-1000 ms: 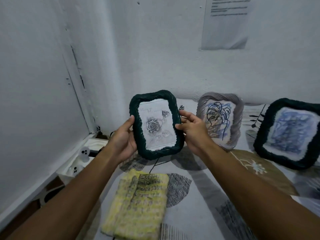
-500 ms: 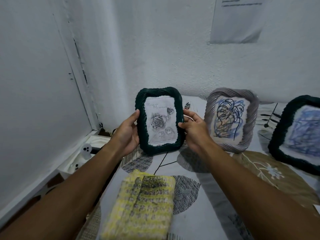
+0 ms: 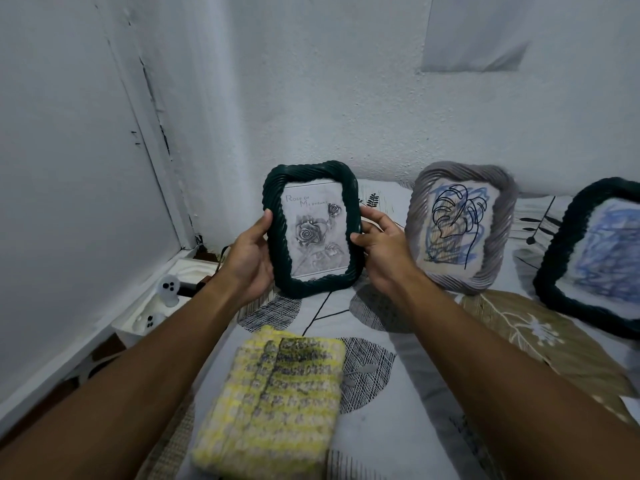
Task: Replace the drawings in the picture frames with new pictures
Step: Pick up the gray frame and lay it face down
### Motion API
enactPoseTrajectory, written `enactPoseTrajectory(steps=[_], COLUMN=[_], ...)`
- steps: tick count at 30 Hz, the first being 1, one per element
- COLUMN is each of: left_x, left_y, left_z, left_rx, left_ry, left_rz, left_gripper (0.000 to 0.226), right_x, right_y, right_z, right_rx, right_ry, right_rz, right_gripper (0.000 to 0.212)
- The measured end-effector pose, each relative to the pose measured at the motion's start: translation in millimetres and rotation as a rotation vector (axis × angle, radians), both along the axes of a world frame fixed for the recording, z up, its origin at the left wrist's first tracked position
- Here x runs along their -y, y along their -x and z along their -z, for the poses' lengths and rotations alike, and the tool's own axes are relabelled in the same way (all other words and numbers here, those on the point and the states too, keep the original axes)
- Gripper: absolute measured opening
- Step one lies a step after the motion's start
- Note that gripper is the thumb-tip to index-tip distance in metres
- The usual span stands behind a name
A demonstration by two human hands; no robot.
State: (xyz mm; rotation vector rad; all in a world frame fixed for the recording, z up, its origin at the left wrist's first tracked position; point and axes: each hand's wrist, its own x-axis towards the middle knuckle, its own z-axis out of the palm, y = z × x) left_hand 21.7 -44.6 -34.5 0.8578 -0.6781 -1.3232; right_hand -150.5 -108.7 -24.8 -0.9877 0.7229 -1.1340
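Free room: patterned bed sheet point(image 3: 408, 403), lower centre to right, between the forearms. Obstacles: yellow knitted cloth point(image 3: 270, 403), lower centre; grey frame point(image 3: 502, 237) and dark frame point(image 3: 554, 268), right, leaning at the wall point(image 3: 346, 98); held green frame point(image 3: 277, 237), centre; white box point(image 3: 180, 271), left corner, beside the bed.

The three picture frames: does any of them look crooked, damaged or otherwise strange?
Nothing looks broken. The grey frame leans back against the wall and stands a little tilted. The dark green frame is held upright between the left hand and the right hand. The third frame is cut off at the picture's edge.
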Motion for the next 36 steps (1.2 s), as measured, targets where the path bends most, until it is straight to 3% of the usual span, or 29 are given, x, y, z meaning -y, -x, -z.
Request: enactPoseTrajectory(steps=[7,12,16,19,22,25,27,31,36], left_x=[-1,-7,-21,-39,-55,-52,-36,12,51], left_y=[0,-1,-4,-4,22,70,104,162,187], left_z=[2,3,4,-5,-29,-51,-55,-37,-17], left_rx=[-0.005,0.079,0.334,0.539,0.889,0.931,0.963,0.826,0.697], left_ry=[-0.012,-0.038,-0.042,0.094,0.287,0.48,0.484,0.222,0.004], left_rz=[-0.001,-0.013,-0.272,-0.583,-0.761,-0.578,-0.428,-0.143,-0.121], left_gripper=[0.048,0.046,0.037,0.011,0.012,0.012,0.011,0.021,0.043], right_x=[-2,-10,-32,-46,-51,-42,-30,-11,5], right_y=[-1,1,8,27,60,101,125,155,159], right_z=[0,-1,-4,-11,-23,-33,-31,-21,-5], right_rx=[-0.107,-0.309,-0.474,-0.518,-0.509,-0.463,-0.456,-0.496,-0.43], right_ry=[0.044,0.176,0.395,0.505,0.536,0.439,0.306,0.05,-0.044], right_rz=[0.04,0.155,0.307,0.373,0.515,0.708,0.779,0.713,0.567], right_gripper=[0.044,0.045,0.044,0.035,0.029,0.022,0.02,0.027,0.041])
